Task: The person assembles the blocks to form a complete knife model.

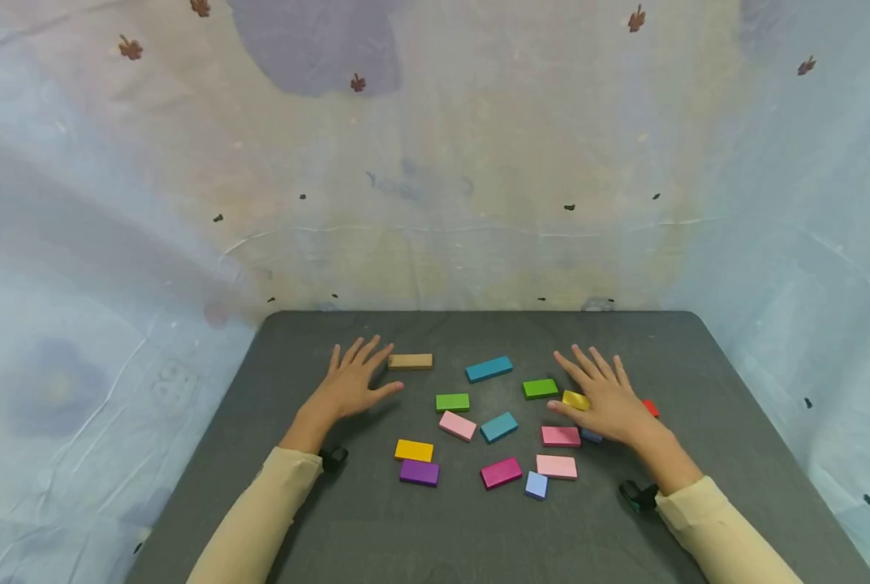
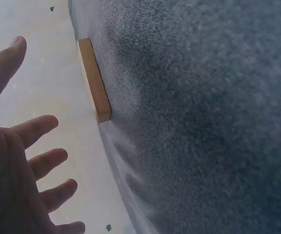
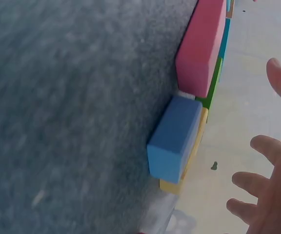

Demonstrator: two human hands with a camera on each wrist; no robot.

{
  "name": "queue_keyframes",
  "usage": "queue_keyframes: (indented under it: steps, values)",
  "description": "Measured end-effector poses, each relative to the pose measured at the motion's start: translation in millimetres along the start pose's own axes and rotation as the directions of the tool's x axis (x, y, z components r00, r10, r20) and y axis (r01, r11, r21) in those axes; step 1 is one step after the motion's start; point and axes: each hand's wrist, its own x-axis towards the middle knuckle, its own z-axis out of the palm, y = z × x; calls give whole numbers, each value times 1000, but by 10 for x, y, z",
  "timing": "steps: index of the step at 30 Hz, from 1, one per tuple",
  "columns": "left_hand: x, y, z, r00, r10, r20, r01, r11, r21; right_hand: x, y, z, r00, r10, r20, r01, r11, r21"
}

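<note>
My left hand point(image 1: 349, 388) hovers with spread fingers above the left part of the dark table, just beside a plain wooden block point(image 1: 410, 362). In the left wrist view that wooden block point(image 2: 94, 80) lies apart from the fingers. My right hand point(image 1: 605, 399) is held over the right side, fingers spread and holding nothing. Below it a yellow block point(image 1: 575, 400), a blue block point(image 1: 592, 435) and a red block point(image 1: 650, 408) are partly covered. In the right wrist view the blue block point(image 3: 174, 139) and a pink block point(image 3: 201, 48) lie apart from the hand.
Between the hands lie several coloured blocks, among them a teal block point(image 1: 489, 369), a green block point(image 1: 453, 402) and a purple block point(image 1: 419, 473). An orange-yellow block point(image 1: 414, 451) touches the purple one. A patterned sheet point(image 1: 435, 162) hangs behind the dark table point(image 1: 435, 543).
</note>
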Motion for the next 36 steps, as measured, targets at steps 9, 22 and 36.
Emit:
queue_keyframes:
  steps: [9, 22, 36]
  values:
    - [164, -51, 58, 1000, 12, 19, -12, 999, -30, 128, -87, 38, 999, -35, 6, 35, 998, 57]
    - [318, -148, 148, 999, 52, -1, -52, 991, -126, 423, -102, 157, 996, -87, 3, 86, 993, 79]
    - [415, -137, 153, 999, 45, -2, -45, 988, -149, 675, -161, 270, 995, -97, 24, 93, 984, 152]
